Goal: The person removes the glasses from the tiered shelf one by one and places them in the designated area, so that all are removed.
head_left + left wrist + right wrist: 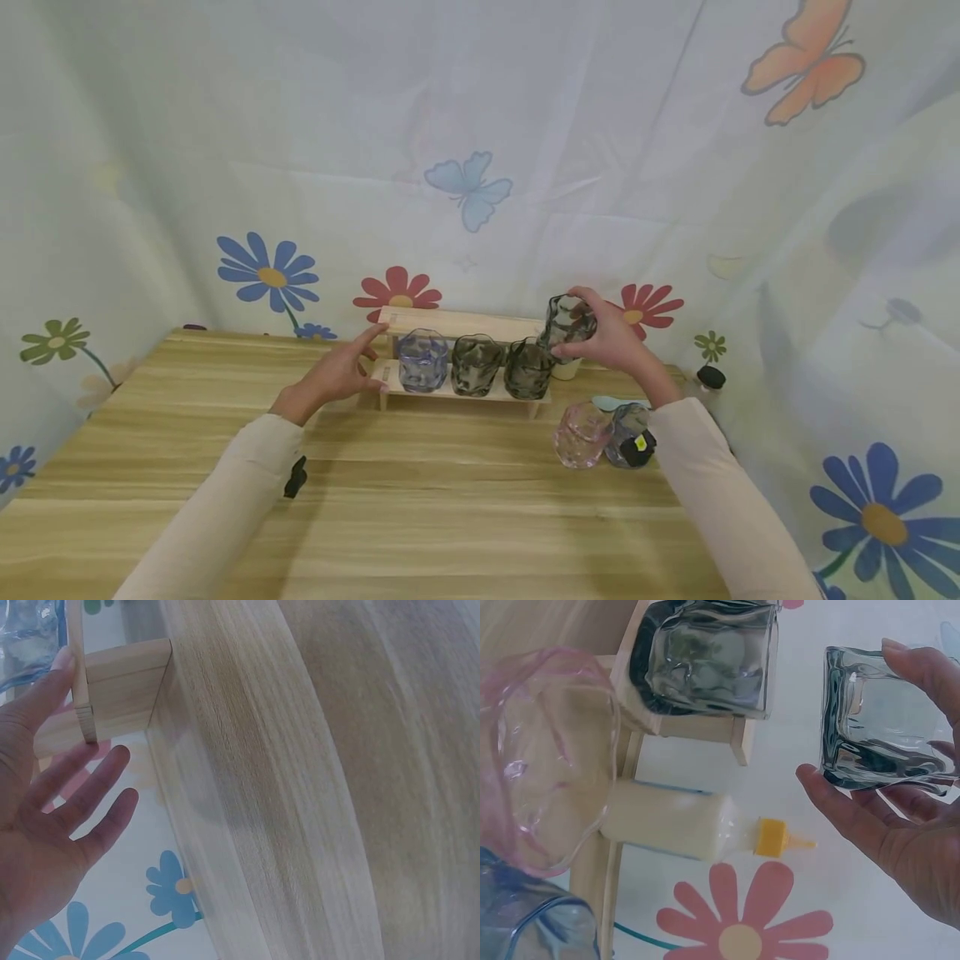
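My right hand (pixel 611 337) grips a dark grey wavy glass (pixel 564 329) between thumb and fingers, raised above the right end of a small two-tier wooden rack (pixel 465 322). In the right wrist view, this glass is apart from the grey glass (pixel 709 660) on the rack. On the lower shelf stand a pale violet glass (pixel 422 362), a dark grey glass (pixel 476 367) and another dark grey glass (pixel 527 371). At the rack's left end, my left hand (pixel 333 375) touches the lower shelf with its thumb; its other fingers are spread and fairly straight.
A pink glass (pixel 581 435) and a bluish-grey glass (pixel 624 429) stand front right of the rack, with a pale blue spoon-like item (pixel 611 402) behind. A cream bottle with a yellow nozzle (pixel 675 817) stands beyond the rack's right end. A black-topped container (pixel 710 379) is farther right.
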Action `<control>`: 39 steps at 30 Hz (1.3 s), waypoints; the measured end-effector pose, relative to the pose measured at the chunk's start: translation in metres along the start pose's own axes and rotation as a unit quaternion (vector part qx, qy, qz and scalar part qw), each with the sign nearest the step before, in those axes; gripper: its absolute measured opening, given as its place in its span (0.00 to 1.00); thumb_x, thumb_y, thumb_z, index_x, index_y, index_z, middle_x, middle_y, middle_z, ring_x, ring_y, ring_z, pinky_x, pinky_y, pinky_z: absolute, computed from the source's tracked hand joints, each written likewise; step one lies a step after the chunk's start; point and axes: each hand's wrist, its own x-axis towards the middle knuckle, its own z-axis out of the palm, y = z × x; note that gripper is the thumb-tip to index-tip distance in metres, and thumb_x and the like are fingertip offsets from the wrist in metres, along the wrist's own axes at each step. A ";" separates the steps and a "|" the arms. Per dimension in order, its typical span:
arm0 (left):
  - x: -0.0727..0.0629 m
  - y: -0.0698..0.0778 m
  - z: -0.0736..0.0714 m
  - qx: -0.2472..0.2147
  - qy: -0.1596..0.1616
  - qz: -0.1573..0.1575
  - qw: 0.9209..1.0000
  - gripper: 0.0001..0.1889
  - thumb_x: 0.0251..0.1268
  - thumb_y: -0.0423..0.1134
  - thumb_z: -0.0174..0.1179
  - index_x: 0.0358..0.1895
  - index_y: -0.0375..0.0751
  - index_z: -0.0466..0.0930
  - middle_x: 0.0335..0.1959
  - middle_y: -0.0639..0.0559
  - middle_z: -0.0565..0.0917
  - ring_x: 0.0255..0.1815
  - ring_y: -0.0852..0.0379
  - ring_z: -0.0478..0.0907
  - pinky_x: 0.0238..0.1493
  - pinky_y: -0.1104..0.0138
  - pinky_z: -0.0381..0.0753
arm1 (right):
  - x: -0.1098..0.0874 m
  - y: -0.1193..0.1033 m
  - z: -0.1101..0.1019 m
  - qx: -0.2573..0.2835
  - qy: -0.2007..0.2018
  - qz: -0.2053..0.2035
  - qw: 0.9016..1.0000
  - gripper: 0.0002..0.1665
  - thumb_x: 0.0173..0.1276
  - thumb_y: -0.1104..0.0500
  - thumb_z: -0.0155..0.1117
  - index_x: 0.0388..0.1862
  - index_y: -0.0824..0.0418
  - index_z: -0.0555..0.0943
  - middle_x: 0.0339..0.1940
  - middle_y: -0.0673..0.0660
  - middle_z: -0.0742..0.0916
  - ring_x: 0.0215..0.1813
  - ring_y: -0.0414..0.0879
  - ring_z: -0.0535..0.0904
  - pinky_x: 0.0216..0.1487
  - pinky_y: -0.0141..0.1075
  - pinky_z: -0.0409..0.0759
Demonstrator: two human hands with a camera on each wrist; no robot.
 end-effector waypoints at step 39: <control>-0.001 0.001 -0.001 -0.012 -0.002 -0.004 1.000 0.56 0.52 0.43 0.77 0.81 0.50 0.47 0.57 0.31 0.80 0.43 0.42 0.86 0.49 0.47 0.83 | -0.091 0.082 -0.029 -0.040 0.042 0.093 0.994 0.55 0.59 0.49 0.78 0.76 0.62 0.57 0.62 0.72 0.78 0.63 0.67 0.73 0.57 0.63 0.75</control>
